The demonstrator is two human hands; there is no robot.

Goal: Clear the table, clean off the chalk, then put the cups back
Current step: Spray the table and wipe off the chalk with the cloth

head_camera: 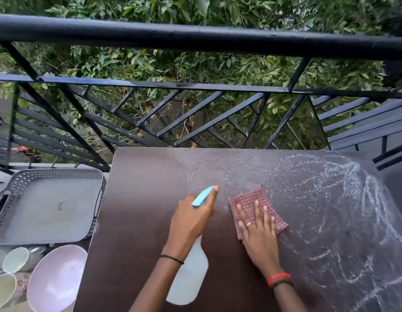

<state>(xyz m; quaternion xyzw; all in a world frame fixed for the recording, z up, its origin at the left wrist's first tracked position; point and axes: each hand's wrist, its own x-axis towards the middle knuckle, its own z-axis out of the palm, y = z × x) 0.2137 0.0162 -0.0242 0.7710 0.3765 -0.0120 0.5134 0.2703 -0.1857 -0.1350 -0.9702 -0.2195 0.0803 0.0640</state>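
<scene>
A dark brown table (pixel 146 199) carries white chalk scribbles (pixel 319 188) over its right half and far middle. My left hand (pixel 191 224) grips a white spray bottle (pixel 191 275) with a light blue nozzle (pixel 202 195) pointing at the faint chalk marks. My right hand (pixel 258 230) presses flat, fingers spread, on a red-and-white checked cloth (pixel 251 199) lying on the table just right of the bottle. Several white cups (pixel 15 260) stand off the table at the lower left.
A grey perforated tray (pixel 49 206) sits left of the table, with a pale pink bowl (pixel 56 280) below it beside the cups. A black metal railing (pixel 195 86) runs behind the table, with green foliage beyond.
</scene>
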